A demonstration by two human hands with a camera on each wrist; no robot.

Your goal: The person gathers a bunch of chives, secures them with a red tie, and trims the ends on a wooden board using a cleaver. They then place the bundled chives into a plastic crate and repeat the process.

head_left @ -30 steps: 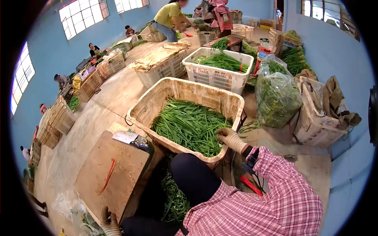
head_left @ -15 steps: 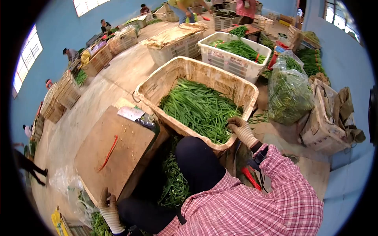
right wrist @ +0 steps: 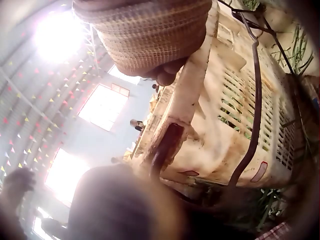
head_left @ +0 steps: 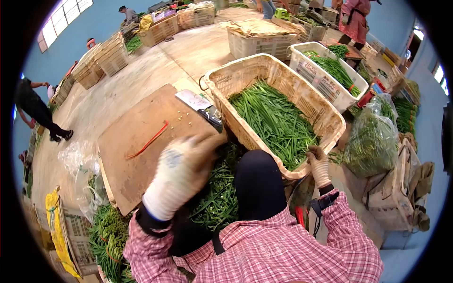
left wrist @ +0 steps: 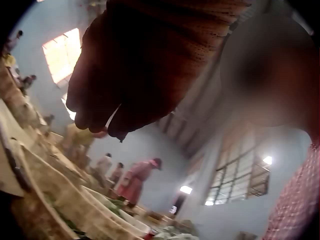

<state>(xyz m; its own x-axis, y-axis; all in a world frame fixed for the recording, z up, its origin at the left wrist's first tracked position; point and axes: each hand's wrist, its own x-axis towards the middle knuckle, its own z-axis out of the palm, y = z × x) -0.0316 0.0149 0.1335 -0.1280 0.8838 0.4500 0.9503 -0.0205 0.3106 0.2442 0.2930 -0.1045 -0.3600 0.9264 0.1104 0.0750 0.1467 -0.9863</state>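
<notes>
My right hand (head_left: 318, 166), in a knit glove, holds the near right corner of a dirt-stained white plastic crate (head_left: 221, 75), fingers bent over its rim. Long green stalks that look like garlic chives (head_left: 273, 122) lie loose inside. In the right wrist view the glove (right wrist: 150, 42) sits against the crate's rim (right wrist: 195, 80). My gloved left hand (head_left: 181, 162), blurred, is raised over the near right part of a brown board (head_left: 137, 122) with nothing in it. A red strip (head_left: 150, 139) lies on the board. Cut greens (head_left: 219, 198) lie below, beside my knee.
A dark device (head_left: 211, 120) and a white label sheet (head_left: 193, 100) lie by the board's far edge. Another white crate (head_left: 325, 85) of bundled greens stands behind. At right are a plastic bag of greens (head_left: 373, 141) and a crate with cloth (head_left: 394, 193). A person (head_left: 40, 106) walks at left.
My left hand has risen from the board's near edge and swung right, over the board. The right hand has stayed at the crate's corner. The head view has turned left and down.
</notes>
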